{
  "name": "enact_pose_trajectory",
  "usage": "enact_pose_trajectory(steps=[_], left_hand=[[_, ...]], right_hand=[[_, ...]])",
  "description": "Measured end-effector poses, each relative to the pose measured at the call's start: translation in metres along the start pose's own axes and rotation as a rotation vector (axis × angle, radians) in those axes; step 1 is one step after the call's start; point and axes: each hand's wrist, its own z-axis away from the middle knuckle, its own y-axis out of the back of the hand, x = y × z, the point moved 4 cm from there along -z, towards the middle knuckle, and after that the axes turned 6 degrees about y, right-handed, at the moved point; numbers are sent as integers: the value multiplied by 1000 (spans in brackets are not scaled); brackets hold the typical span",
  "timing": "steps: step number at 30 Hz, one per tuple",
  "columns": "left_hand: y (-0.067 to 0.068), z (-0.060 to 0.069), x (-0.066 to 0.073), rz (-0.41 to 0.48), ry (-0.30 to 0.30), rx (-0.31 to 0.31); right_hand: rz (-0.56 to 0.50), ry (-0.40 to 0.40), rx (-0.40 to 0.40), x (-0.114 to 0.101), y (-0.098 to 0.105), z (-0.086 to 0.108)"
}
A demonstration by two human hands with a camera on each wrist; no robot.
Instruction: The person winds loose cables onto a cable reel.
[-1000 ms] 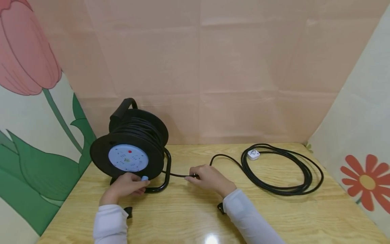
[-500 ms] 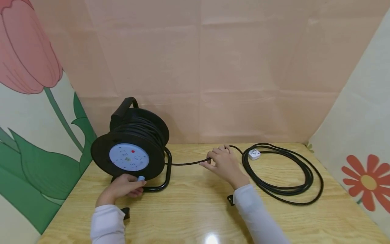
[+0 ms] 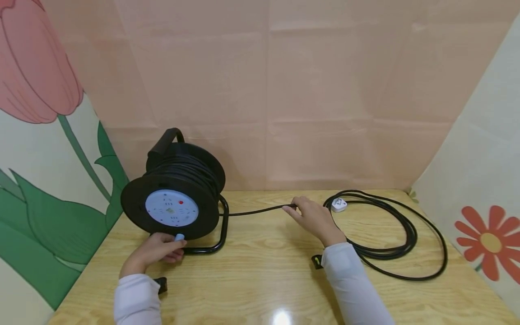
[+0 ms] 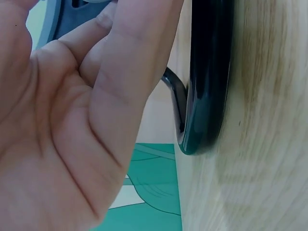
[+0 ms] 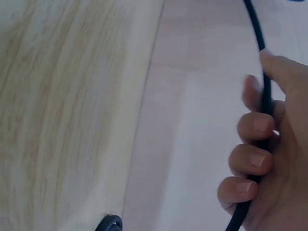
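Wooden table [image 3: 252, 280] before a pink backdrop [image 3: 264, 90], with a cable reel [image 3: 134, 203] on it

Head view: the left hand [image 3: 156, 253] pinches a blue knob [image 3: 179, 237]; just above that grip is the reel's pale socket face [image 3: 172, 203]. The right hand [image 3: 318, 219] grips the black cable [image 3: 256, 212], which runs leftward from it to the reel. Right of that grip lie loose loops [image 3: 412, 237], with a white plug [image 3: 339, 206] near it. The step looks like cranking the reel while guiding cable; winding on or paying out, I cannot tell. The next move probably calls for steady turning and a light, sliding hold. Marks on the socket face are too small to read.

Left wrist view: the fingertips are largely out of sight, so the pinch is unconfirmed here; a black tube [image 4: 209, 96] stands beside the hand.

Right wrist view: curled fingers wrap the cable; no lettering is legible.
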Motion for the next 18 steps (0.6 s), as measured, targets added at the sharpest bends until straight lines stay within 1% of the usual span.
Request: enact_pose_trajectory(steps=[3, 6, 9, 11, 14, 18], left_hand=[[2, 0, -2, 4, 4, 5], [6, 0, -4, -1, -2, 17], [10, 2, -7, -3, -1, 43], [13, 3, -9, -7, 5, 67], [18, 5, -12, -21, 7, 93], [23, 8, -15, -31, 24, 131]], right_hand=[[-10, -35, -68, 2, -2, 0], [-46, -48, -121, 6, -1, 2], [-79, -82, -181, 12, -1, 4], [-83, -100, -212, 16, -1, 6], [-91, -100, -229, 18, -2, 7], [-113, -62, -233, 15, -3, 7]])
